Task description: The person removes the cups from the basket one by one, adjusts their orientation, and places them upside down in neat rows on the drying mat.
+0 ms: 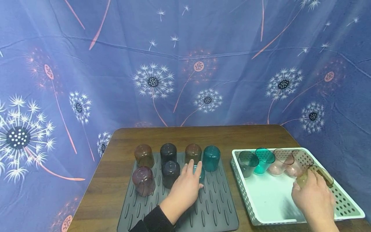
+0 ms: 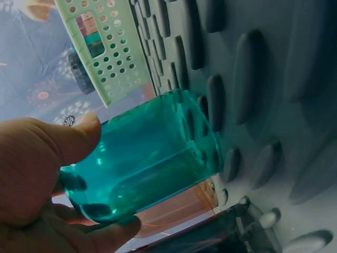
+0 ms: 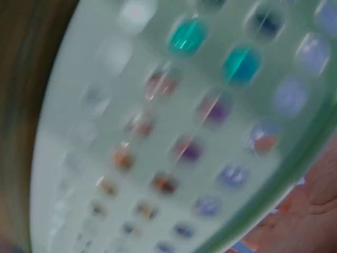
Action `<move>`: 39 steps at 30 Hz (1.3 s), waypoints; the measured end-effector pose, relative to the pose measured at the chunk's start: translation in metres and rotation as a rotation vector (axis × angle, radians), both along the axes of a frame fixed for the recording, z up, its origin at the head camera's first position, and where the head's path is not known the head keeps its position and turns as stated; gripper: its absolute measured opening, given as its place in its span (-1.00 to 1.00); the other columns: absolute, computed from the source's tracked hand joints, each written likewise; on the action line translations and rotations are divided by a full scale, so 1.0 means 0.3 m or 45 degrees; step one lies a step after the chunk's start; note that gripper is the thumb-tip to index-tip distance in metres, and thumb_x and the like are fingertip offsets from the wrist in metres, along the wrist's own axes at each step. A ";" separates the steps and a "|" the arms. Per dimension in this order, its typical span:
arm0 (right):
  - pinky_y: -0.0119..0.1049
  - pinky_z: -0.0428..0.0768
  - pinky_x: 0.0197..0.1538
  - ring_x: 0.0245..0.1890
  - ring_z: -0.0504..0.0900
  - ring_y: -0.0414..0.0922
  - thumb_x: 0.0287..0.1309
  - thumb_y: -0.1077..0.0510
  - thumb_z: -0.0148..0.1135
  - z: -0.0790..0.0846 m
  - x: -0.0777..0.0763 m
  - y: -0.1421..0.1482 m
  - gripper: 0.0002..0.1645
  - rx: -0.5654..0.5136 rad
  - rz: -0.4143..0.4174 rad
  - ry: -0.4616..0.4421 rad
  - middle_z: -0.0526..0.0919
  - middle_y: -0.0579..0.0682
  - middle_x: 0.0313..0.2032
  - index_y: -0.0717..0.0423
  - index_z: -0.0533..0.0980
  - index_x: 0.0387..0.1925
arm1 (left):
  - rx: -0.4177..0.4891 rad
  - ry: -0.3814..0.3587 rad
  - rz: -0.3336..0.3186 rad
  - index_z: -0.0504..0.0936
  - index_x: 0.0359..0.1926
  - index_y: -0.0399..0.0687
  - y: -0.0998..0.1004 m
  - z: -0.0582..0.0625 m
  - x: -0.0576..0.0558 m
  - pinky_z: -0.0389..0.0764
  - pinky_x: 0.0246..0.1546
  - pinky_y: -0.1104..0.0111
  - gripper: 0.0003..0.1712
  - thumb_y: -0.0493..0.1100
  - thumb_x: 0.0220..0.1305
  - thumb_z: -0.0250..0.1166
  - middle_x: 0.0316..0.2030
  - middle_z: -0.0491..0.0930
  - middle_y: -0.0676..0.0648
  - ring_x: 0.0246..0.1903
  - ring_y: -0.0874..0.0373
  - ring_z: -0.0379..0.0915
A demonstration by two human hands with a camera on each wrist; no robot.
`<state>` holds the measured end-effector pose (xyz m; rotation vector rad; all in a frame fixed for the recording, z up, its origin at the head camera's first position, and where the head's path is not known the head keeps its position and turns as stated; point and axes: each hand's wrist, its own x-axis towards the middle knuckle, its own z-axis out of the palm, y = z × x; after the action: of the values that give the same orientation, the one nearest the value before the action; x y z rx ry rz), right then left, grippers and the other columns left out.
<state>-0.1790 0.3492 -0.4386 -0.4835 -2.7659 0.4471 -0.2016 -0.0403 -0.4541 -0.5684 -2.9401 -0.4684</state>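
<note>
Here, the left hand (image 1: 186, 186) reaches forward gripping a teal glass (image 2: 150, 155), while the right hand (image 1: 314, 196) holds an amber glass (image 1: 302, 180).

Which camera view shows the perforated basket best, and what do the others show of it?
The head view: nearly the whole basket shows, rim and floor included. The left wrist view shows part of one perforated wall; the right wrist view, a blurred close-up.

Lower centre: glossy, see-through cups (image 1: 211, 158) and a matt, ridged mat (image 1: 215, 203). Lower right: smooth plastic basket (image 1: 269, 196). Top: creased cloth (image 1: 179, 42). Below: wood-grained table (image 1: 98, 193).
</note>
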 end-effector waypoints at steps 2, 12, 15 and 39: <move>0.57 0.13 0.30 0.25 0.26 0.60 0.37 0.12 0.08 -0.012 0.003 0.037 -0.32 0.017 -0.023 -0.107 0.27 0.60 0.27 0.54 0.21 0.31 | -0.028 0.040 0.006 0.31 0.57 -0.05 -0.001 -0.006 0.005 0.72 0.11 0.03 -0.13 0.08 0.36 0.41 0.47 0.33 -0.35 0.38 -0.28 0.44; 0.62 0.03 0.26 0.10 0.24 0.71 0.42 -0.06 0.08 -0.019 -0.020 0.094 -0.35 -0.027 -0.187 -0.268 0.30 0.65 0.04 0.51 0.35 0.13 | -0.047 0.126 0.021 0.35 0.55 -0.07 -0.003 -0.018 0.010 0.50 0.40 -0.01 -0.18 0.09 0.39 0.39 0.49 0.32 -0.34 0.46 -0.27 0.33; 0.68 0.01 0.19 0.11 0.18 0.79 0.45 -0.01 0.01 -0.024 -0.013 0.121 -0.46 -0.022 -0.210 -0.357 0.28 0.68 0.00 0.50 0.45 -0.02 | -0.060 0.138 0.009 0.34 0.56 -0.09 0.007 -0.026 0.016 0.49 0.41 -0.01 -0.17 0.11 0.41 0.37 0.50 0.30 -0.33 0.47 -0.27 0.32; -0.60 0.50 -0.13 -0.37 0.59 -0.52 0.59 0.33 -0.10 0.091 0.093 -0.120 -0.75 -1.199 0.261 0.749 0.64 -0.46 -0.44 0.23 0.53 -0.17 | 0.270 0.449 -0.330 0.28 0.58 0.04 0.028 0.042 0.105 0.56 0.33 0.01 -0.16 0.22 0.44 0.31 0.46 0.37 -0.18 0.41 -0.07 0.41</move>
<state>-0.1511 0.3132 -0.4114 -0.1897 -1.9027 1.6480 -0.1702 -0.0319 -0.4416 -0.9034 -2.4588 -0.6243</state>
